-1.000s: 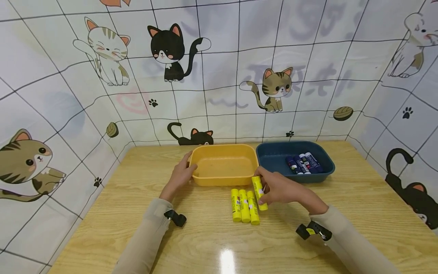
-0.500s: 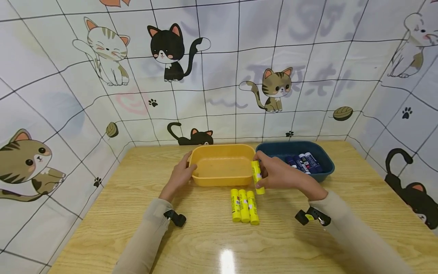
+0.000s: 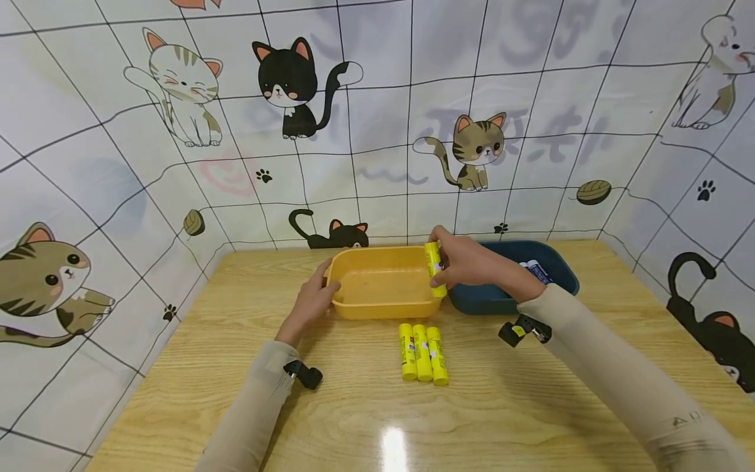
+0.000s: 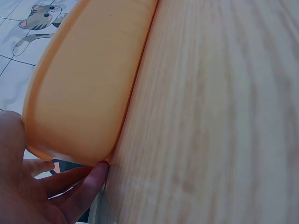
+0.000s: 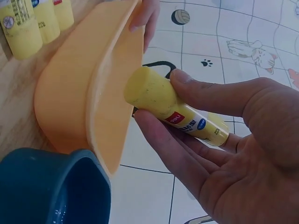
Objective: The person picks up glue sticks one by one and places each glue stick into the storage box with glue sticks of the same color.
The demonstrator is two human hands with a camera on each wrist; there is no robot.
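Fingers (image 5: 163,144) of the right hand (image 3: 472,260) are pinching a yellow stick (image 3: 434,267), the thumb (image 5: 210,95) pressing one side and the fingertips the other, the gap between them being just the barrel's width. Red and blue label marks (image 5: 187,121) are showing on it in the right wrist view. The stick is hanging slightly tilted at the right end of the orange tub (image 3: 383,310), raised off the table (image 3: 330,419) and leaning left at its top; whether it is hanging wholly inside the rim I cannot tell. At the tub's other end the left hand (image 3: 312,298) is holding on, its thumb lapping over the rim and its fingers bending against the outside. Three more sticks (image 3: 421,353), also yellow, are lying side by side on the table in front of the orange tub, near its right half. A blue tub (image 3: 489,303) is standing just beside the orange one, on the right, and dark sticks (image 3: 538,271) with white ends are lying in it, partly hiding behind the right arm. Beige sleeves (image 3: 253,406) are covering both arms, and a small black device (image 3: 303,375) is sitting at each wrist. Behind the tubs a white wall (image 3: 383,131) is carrying cat drawings (image 3: 289,85) and a dark grid.
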